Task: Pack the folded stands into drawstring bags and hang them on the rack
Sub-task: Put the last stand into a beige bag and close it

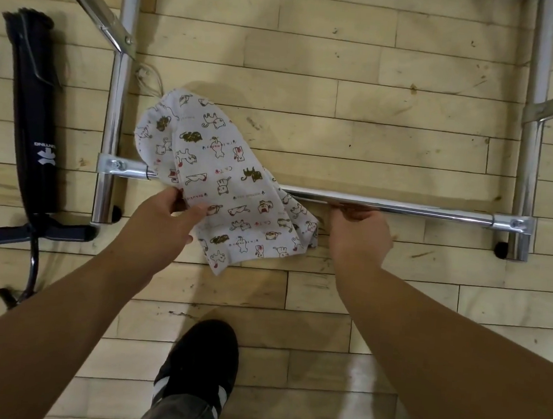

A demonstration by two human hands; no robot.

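Now: slack bag slung over the rail, left hand on it

Here the white cat-print cloth drawstring bag (224, 178) lies draped over the left end of the shiny chrome horizontal rail (402, 207) of the rack, above the pale wood-plank floor (379, 84). Its long axis runs diagonally. The gathered mouth, with thin pale cords (149, 78) trailing from it, points away from the person and leftward. The closed end hangs toward the person on the rail's near side. The left hand (167, 223) is on the bag, its fingers (198, 211) and thumb pinching the near fold just below the rail. The right hand (359, 238) sits just beside the bag's right edge, off the cloth, fingers curled onto the rail. The bag looks flat and slack, so probably nothing is inside yet. A long black fabric-sleeved bundle (38, 128), likely a folded stand, lies on the floor well to the left, beyond the rack's upright. Its long axis runs away from the person, and the left hand is nearer to it.
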